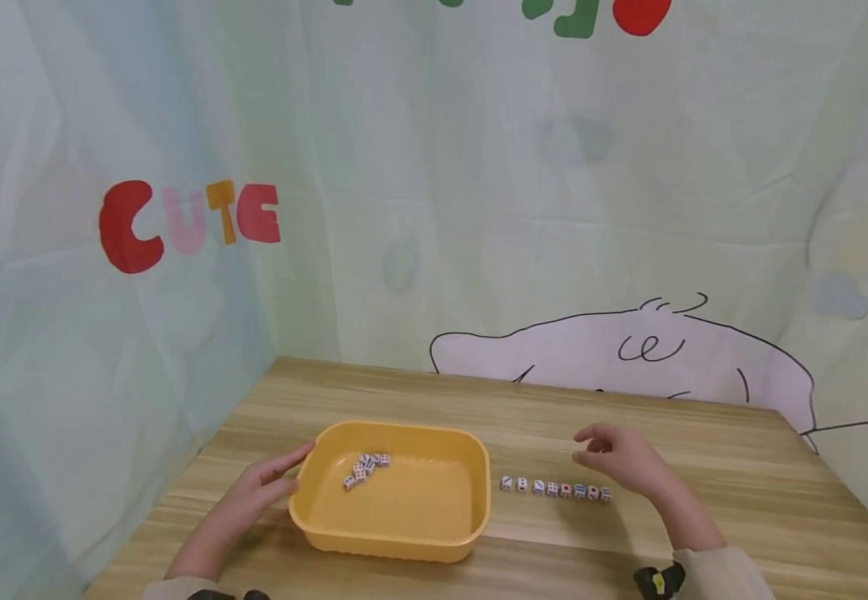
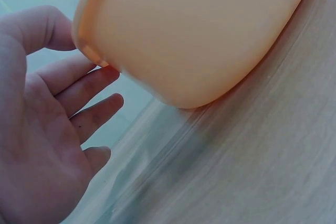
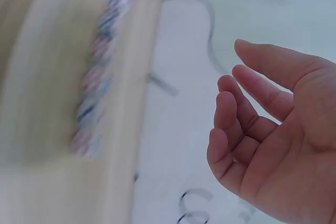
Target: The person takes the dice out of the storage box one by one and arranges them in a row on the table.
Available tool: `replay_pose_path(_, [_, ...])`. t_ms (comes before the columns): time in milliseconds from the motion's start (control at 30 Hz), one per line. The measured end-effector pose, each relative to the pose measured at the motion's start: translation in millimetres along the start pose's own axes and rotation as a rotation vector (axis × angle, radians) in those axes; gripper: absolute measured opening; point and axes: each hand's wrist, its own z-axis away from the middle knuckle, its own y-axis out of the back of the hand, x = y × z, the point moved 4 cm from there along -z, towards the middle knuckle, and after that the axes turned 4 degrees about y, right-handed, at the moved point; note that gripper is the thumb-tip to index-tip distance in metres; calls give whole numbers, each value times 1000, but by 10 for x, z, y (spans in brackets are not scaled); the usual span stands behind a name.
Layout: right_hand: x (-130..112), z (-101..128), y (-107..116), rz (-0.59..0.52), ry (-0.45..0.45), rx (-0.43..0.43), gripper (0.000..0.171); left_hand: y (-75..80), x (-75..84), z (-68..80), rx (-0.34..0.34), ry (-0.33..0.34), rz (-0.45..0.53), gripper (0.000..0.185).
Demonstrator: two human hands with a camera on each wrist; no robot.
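A yellow plastic tray point(image 1: 403, 546) sits on the wooden table, with several small white dice point(image 1: 364, 469) heaped in its far left corner. My left hand point(image 1: 272, 481) lies open against the tray's left rim, fingers straight; the left wrist view shows those fingers point(image 2: 86, 90) at the tray's wall point(image 2: 199, 35). To the right of the tray stands a row of several dice point(image 1: 556, 489) in a line. My right hand point(image 1: 617, 460) hovers just above and behind that row, fingers loosely curled and holding nothing. In the right wrist view that hand point(image 3: 273, 129) is empty and the dice row point(image 3: 102, 72) is blurred.
The wooden table point(image 1: 704, 467) is ringed by pale cloth walls with printed cartoon drawings and the word CUTE point(image 1: 189, 221). The table's right edge meets the cloth close to the right hand.
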Motion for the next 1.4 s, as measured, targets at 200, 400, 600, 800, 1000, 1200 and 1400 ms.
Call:
replay_pose_path(200, [-444,-132,-91,-19,38,-21,28,-6,8,-17,-9,-21,-21,55])
replay_pose_path(400, [-788,-307,-285,-51,58,-56,24,11,-22,-1,4,-8,-9,55])
replay_pose_path(600, [-1048,-439,-470,-92,78,-71,22,10,-6,-4,3,-15,-5,55])
replay_pose_path(800, [-1266,-543,-672,-120,170,-109,22,10,9,5,1,-14,-15,56])
replay_pose_path(1000, [-1460,-628,-899,-153,225,-160,21,20,-24,10,0,-16,1,56])
replay_pose_path(1200, [-1663,-687,-1138,-179,258,-208,22,15,-23,12,4,-8,3,56])
replay_pose_path(1400, [-1831,-735,-1409,-206,281,-257,23,19,-16,8,16,-19,-14,56])
